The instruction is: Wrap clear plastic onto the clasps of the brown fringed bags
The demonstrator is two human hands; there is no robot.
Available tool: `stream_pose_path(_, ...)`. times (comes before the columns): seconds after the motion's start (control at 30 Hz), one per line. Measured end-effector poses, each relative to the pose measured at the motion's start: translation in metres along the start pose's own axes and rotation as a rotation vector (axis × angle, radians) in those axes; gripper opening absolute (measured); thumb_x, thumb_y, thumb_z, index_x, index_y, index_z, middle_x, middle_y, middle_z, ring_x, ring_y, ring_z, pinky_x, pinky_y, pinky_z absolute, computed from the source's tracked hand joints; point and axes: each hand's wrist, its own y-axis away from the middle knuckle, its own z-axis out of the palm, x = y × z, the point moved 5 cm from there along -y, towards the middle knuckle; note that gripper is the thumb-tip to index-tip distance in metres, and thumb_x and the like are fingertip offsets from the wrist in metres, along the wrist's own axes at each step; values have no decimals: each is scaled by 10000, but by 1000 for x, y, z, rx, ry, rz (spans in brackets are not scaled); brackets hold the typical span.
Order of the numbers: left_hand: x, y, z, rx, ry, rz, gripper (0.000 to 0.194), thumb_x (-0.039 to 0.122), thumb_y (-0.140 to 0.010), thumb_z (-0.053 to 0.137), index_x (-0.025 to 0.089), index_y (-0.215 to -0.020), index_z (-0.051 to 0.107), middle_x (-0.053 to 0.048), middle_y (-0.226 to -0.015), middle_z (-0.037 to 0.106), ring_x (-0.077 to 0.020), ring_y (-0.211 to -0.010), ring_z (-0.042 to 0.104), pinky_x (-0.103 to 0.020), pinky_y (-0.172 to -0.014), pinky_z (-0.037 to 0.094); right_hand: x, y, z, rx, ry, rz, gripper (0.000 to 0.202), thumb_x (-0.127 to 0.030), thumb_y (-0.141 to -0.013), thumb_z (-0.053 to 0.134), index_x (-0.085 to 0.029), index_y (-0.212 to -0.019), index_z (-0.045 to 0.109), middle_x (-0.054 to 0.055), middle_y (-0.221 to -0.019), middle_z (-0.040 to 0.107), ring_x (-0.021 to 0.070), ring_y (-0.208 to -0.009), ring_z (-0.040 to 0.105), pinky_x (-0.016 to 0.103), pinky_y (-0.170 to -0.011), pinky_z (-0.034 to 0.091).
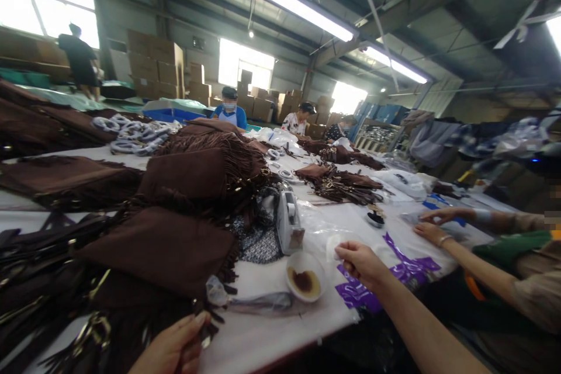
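Note:
My left hand [175, 343] is closed at the lower edge, thumb against fingers, beside dark fringe strips and a small shiny metal piece [205, 340]. What it pinches is unclear. Above it lies a brown fringed bag [162, 254]. My right hand [362, 264] pinches a thin, whitish piece [333, 247] over the table. Left of that hand stands a white bowl [321, 286] with brown liquid inside. A plastic-wrapped tool with a rounded end [263, 302] lies between my hands, close to the bowl. Purple printed plastic packaging [409, 269] is to the right, partly behind my right forearm.
A grey tape dispenser [290, 222] stands behind the bowl, next to patterned fabric [256, 239]. Brown bags [188, 172] pile up on the left. A small dark round container [376, 219] sits farther right. A co-worker's hands [438, 225] handle clear plastic at right.

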Motion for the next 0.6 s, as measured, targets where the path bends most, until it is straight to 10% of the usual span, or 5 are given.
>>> stream_pose_path(0.3,8,28,15,-199,127,-66,175,213,-728,756,132,-796,617,-50,-822,650,-155,-726,632,-294,-690,518,0,124,216,-538,-117,-8,350,-475,-645,725,-158,-705,588,-82,-443,397,51,-390,295,196,-396,189)
stream_pose_path(0.6,-5,16,1,-61,-81,161,285,342,-654,791,100,-692,645,-12,-635,579,-105,-583,519,-225,-559,415,-9,124,257,-634,203,-310,363,-476,-809,527,-159,-655,611,-19,-572,497,124,-556,429,244,-540,336)
